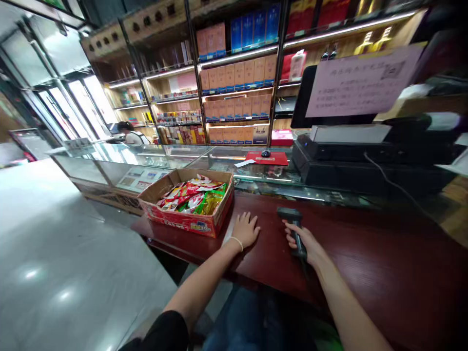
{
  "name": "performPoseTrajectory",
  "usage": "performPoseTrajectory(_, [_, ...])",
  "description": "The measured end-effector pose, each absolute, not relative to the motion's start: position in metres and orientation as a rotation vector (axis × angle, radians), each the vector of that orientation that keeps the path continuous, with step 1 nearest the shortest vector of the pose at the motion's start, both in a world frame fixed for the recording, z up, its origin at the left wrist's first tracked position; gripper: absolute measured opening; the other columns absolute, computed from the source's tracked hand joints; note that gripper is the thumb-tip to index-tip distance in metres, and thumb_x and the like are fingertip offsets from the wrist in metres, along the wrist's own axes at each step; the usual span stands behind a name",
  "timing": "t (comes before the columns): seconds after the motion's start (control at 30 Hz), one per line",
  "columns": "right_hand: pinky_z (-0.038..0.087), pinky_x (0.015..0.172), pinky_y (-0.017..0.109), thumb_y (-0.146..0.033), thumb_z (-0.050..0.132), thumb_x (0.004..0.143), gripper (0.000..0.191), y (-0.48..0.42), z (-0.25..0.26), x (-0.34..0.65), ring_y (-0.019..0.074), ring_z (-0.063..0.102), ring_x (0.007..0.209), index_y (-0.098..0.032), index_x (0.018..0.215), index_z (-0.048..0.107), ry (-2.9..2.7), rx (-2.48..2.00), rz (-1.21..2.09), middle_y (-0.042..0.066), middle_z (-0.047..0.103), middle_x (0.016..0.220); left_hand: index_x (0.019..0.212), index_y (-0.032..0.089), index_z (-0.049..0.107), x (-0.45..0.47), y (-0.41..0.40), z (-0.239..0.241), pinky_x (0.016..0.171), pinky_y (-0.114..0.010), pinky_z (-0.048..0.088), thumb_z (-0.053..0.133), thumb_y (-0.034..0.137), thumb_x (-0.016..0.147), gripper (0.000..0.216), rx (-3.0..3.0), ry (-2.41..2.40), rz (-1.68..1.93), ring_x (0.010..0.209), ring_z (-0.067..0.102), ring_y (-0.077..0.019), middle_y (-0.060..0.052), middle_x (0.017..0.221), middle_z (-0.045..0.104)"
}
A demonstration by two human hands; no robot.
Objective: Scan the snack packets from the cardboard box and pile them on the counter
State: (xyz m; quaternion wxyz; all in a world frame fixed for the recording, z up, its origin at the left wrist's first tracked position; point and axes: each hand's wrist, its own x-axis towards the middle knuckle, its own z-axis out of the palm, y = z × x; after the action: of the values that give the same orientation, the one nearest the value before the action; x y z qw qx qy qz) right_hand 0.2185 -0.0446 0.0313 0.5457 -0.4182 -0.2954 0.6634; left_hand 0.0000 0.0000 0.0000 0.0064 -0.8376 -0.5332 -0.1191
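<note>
My left hand (245, 229) lies flat on the dark red wooden counter (365, 263), fingers spread, just right of a red cardboard box (190, 222) full of colourful snack packets (193, 195). A thin band circles that wrist. My right hand (305, 241) is wrapped round the handle of a black barcode scanner (291, 217), whose head points away from me towards the glass display case (226, 163).
A black till with a monitor (329, 97) and a pink paper notice (361, 83) stands at the right. A red mat with a mouse (266, 156) lies on the glass. Shelves of boxed goods (237, 78) fill the back wall. Another person (129, 132) is at the far left.
</note>
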Motion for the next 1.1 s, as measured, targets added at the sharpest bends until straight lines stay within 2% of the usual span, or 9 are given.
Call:
performPoseTrajectory(0.23, [0.033, 0.029, 0.014, -0.026, 0.075, 0.071, 0.033, -0.054, 0.033, 0.214, 0.0042, 0.041, 0.038, -0.019, 0.101, 0.064, -0.748, -0.980, 1.509, -0.005, 0.050, 0.061, 0.142, 0.022, 0.039, 0.001, -0.003, -0.002, 0.113, -0.048, 0.021, 0.028, 0.049, 0.095, 0.055, -2.627, -1.693, -0.388, 0.139, 0.028, -0.0275, -0.012, 0.149, 0.036])
performPoseTrajectory(0.47, [0.037, 0.033, 0.017, -0.029, 0.069, 0.077, 0.034, -0.057, 0.031, 0.215, 0.0068, 0.045, 0.042, -0.022, 0.110, 0.060, -0.804, -0.981, 1.514, -0.004, 0.053, 0.064, 0.140, 0.021, 0.041, 0.001, -0.002, -0.002, 0.113, -0.048, 0.021, 0.031, 0.047, 0.095, 0.053, -2.625, -1.691, -0.428, 0.139, 0.029, -0.0281, -0.013, 0.148, 0.037])
performPoseTrajectory(0.63, [0.036, 0.034, 0.018, -0.029, 0.068, 0.079, 0.036, -0.057, 0.030, 0.216, 0.0074, 0.044, 0.041, -0.022, 0.113, 0.059, -0.834, -0.977, 1.499, -0.005, 0.051, 0.062, 0.138, 0.019, 0.043, 0.001, -0.010, 0.008, 0.112, -0.049, 0.025, 0.036, 0.041, 0.095, 0.049, -2.655, -1.695, -0.390, 0.137, 0.032, -0.0285, -0.015, 0.146, 0.039])
performPoseTrajectory(0.77, [0.037, 0.035, 0.019, -0.030, 0.068, 0.079, 0.033, -0.063, 0.040, 0.210, 0.0073, 0.044, 0.043, -0.024, 0.110, 0.059, -0.848, -0.915, 1.483, -0.006, 0.050, 0.064, 0.119, 0.017, 0.060, -0.013, -0.032, 0.047, 0.104, -0.036, 0.040, 0.048, 0.031, 0.091, 0.034, -2.907, -1.392, -0.449, 0.123, 0.050, -0.0234, -0.013, 0.131, 0.055])
performPoseTrajectory(0.87, [0.045, 0.044, 0.021, -0.030, 0.069, 0.080, 0.031, -0.067, 0.052, 0.205, 0.0082, 0.049, 0.050, -0.026, 0.109, 0.058, -0.868, -0.832, 1.519, -0.005, 0.053, 0.071, 0.119, 0.023, 0.060, -0.040, -0.048, 0.096, 0.098, -0.028, 0.045, 0.042, 0.026, 0.094, 0.031, -2.954, -1.183, -0.740, 0.111, 0.058, -0.0154, -0.005, 0.121, 0.063])
performPoseTrajectory(0.97, [0.051, 0.054, 0.027, -0.031, 0.069, 0.080, 0.025, -0.068, 0.063, 0.199, 0.0102, 0.054, 0.057, -0.024, 0.102, 0.059, -0.926, -0.833, 1.564, -0.003, 0.057, 0.079, 0.115, 0.024, 0.062, -0.080, -0.049, 0.138, 0.091, -0.026, 0.048, 0.043, 0.025, 0.094, 0.029, -2.787, -1.276, -0.914, 0.101, 0.063, -0.0148, -0.003, 0.111, 0.068])
performPoseTrajectory(1.1, [0.041, 0.042, 0.021, -0.029, 0.072, 0.077, 0.018, -0.062, 0.077, 0.185, 0.0072, 0.047, 0.048, -0.019, 0.081, 0.057, -1.006, -0.862, 1.503, -0.003, 0.054, 0.068, 0.107, 0.023, 0.066, -0.139, -0.024, 0.161, 0.085, -0.028, 0.048, 0.047, 0.027, 0.092, 0.024, -2.424, -1.571, -1.114, 0.092, 0.065, -0.0172, -0.003, 0.103, 0.071])
